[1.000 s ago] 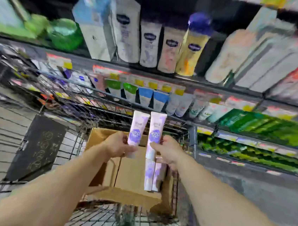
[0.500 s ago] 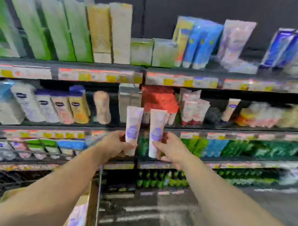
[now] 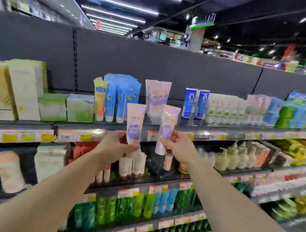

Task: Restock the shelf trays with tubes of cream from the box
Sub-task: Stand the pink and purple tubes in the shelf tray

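Observation:
My left hand [image 3: 114,147] grips a pale pink tube of cream with a purple label [image 3: 134,123], held upright. My right hand [image 3: 180,147] pinches a second matching tube [image 3: 167,128], cap down, tilted slightly. Both tubes are raised in front of the top shelf [image 3: 222,131]. Just behind them on that shelf stand matching pink and purple tubes [image 3: 156,99]. The box is out of view.
Blue tubes [image 3: 120,101] stand left of the matching tubes, dark blue and white tubes [image 3: 196,104] right of them. Green and cream cartons [image 3: 24,91] fill the shelf's left end. Lower shelves hold bottles and green packs [image 3: 133,206].
Both hands have lifted the two tubes from over the box in the trolley up to the top shelf. The view has swung upward, and the box and trolley have left the frame.

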`<move>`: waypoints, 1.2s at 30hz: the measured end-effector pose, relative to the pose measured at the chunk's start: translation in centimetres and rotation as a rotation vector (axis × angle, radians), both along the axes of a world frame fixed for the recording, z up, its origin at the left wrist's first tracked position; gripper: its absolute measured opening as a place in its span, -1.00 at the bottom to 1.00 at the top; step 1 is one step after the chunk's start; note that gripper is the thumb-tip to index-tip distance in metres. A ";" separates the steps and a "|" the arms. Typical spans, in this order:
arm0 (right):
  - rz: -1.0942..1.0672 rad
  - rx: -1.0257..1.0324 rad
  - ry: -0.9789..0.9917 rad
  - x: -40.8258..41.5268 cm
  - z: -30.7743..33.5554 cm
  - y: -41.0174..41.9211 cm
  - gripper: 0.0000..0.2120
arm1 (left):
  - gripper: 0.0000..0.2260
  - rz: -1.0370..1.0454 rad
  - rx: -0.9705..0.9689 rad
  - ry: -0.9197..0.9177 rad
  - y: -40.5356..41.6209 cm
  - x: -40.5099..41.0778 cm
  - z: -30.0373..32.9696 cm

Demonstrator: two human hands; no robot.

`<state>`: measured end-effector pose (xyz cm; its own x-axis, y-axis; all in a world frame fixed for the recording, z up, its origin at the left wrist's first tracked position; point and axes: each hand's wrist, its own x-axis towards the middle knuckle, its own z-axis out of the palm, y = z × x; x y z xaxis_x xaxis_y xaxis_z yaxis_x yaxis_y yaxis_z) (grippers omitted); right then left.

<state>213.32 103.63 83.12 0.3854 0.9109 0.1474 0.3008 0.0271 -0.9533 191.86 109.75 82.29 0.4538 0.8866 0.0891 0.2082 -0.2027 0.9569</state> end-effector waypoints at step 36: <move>-0.024 0.000 -0.302 9.9 3.9 19.0 -0.75 | -0.81 0.251 0.130 -0.077 9.4 11.6 4.6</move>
<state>223.26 122.65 87.05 0.3458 0.9020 0.2585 0.5715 0.0160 -0.8205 203.46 119.14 86.87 0.2092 0.9492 0.2350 0.1951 -0.2760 0.9411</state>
